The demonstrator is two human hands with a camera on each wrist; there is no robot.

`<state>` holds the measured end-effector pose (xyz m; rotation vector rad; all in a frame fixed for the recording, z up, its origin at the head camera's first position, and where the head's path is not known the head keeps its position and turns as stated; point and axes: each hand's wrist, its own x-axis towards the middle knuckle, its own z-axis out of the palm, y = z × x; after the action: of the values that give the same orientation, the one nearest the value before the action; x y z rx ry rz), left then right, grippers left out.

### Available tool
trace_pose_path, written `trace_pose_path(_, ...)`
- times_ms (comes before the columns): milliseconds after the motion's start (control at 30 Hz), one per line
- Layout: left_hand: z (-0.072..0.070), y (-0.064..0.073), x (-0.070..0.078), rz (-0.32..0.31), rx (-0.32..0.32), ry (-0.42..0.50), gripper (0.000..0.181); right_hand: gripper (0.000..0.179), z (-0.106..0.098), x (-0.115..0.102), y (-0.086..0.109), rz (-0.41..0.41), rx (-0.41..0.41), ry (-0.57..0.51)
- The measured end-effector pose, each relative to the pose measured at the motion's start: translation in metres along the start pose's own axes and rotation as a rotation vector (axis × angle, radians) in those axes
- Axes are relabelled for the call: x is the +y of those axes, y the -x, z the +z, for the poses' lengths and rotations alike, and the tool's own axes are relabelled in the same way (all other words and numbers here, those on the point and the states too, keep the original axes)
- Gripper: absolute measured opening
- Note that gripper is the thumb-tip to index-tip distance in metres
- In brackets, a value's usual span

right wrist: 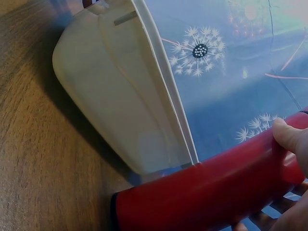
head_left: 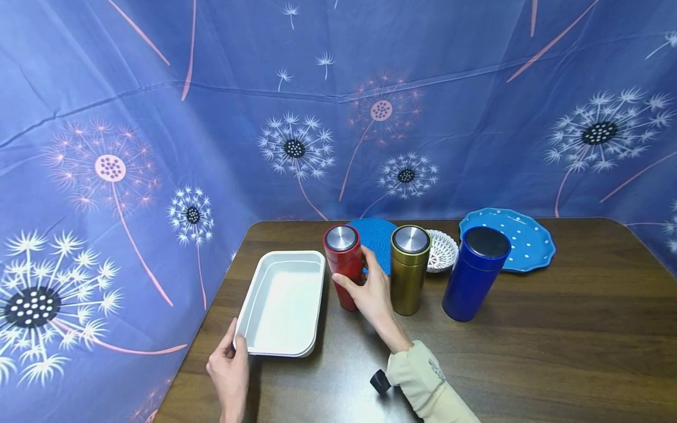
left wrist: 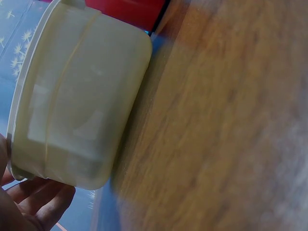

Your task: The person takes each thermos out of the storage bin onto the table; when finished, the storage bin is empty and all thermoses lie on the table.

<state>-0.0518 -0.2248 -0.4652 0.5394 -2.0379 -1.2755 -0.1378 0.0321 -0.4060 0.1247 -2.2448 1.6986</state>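
Note:
In the head view my left hand holds the near left corner of a white rectangular plastic tub, the thumb at its rim. The left wrist view shows the fingers under the rim, against the tub's outer wall. My right hand grips a red thermos flask with a silver lid, just right of the tub. The flask is upright; I cannot tell whether its base touches the table. In the right wrist view, thumb and fingers wrap round the red flask.
A gold flask and a blue flask stand right of my right hand. Behind them lie a round blue mat, a white woven basket and a blue dotted tray. A patterned cloth hangs behind the wooden table.

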Motion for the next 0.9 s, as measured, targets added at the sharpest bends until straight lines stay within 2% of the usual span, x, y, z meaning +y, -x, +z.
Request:
trace_pose_path(333, 0.001, -0.001, -0.002, 0.007, -0.006, 0.011, 0.031, 0.077, 0.002, 0.004, 0.000, -0.008, 0.010, 0.030)
trace_pose_path(533, -0.001, -0.004, -0.003, 0.020, -0.037, -0.002, 0.032, 0.082, 0.001, 0.005, 0.006, -0.008, -0.011, 0.033)
trace_pose_path(633, -0.002, -0.006, -0.003, 0.022, -0.061, -0.020, 0.034, 0.082, -0.004, 0.002, 0.017, -0.019, -0.032, 0.033)
trace_pose_path(767, -0.007, -0.010, 0.003, 0.044, -0.078, -0.091, 0.037, 0.078, -0.016, -0.005, 0.041, -0.029, -0.095, 0.065)
trace_pose_path(833, -0.010, -0.013, 0.010, 0.089, -0.085, -0.131, 0.040, 0.075, -0.025, -0.007, 0.055, -0.056, -0.119, 0.116)
trace_pose_path(900, -0.013, -0.017, 0.019, 0.166, -0.105, -0.153, 0.043, 0.071, -0.038, -0.007, 0.069, -0.108, -0.123, 0.181)
